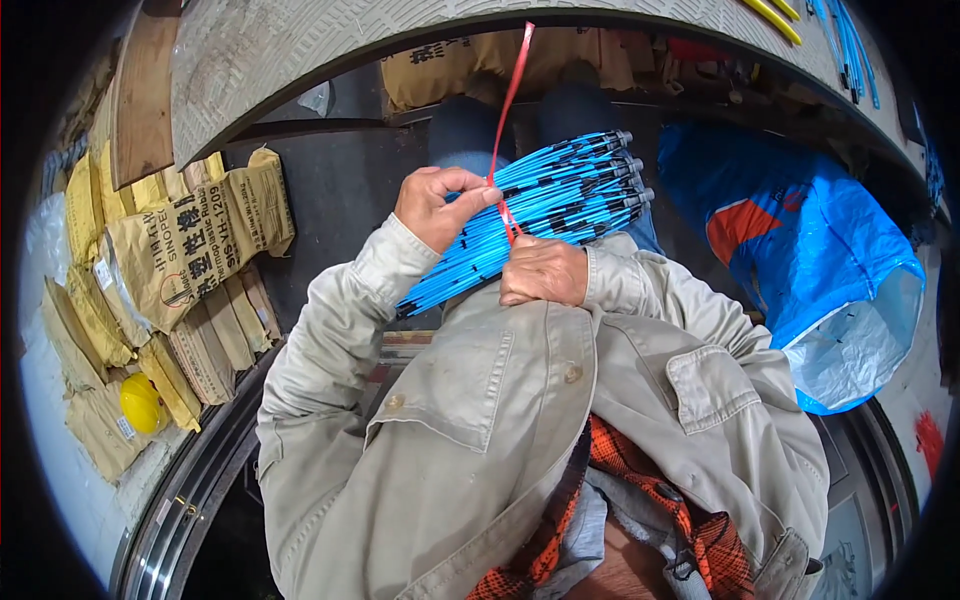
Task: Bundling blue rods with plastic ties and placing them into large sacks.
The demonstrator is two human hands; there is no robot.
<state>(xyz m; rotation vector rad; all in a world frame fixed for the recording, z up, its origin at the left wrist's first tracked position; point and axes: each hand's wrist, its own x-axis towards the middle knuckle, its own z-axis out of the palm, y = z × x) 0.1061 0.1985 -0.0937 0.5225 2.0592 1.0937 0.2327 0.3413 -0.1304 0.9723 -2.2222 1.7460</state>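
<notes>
A thick bundle of thin blue cables (560, 195) with black bands and grey end fittings lies across my lap, slanting up to the right. A red plastic strip (513, 90) runs over the bundle, one long tail standing up past its far side. My left hand (440, 205) is closed on the strip at the bundle's top, thumb against the fingers. At the near edge of the bundle my right hand (543, 272) makes a fist around the strip's lower part. The strip's end inside that fist is hidden, as is the underside of the bundle.
A grey textured tabletop (330, 50) curves across the far side, with yellow tubes (775, 18) and more blue cables (850, 55) on it. Brown paper sacks (205, 235) are stacked at left beside a yellow hard hat (143, 403). A blue woven bag (800, 250) gapes at right.
</notes>
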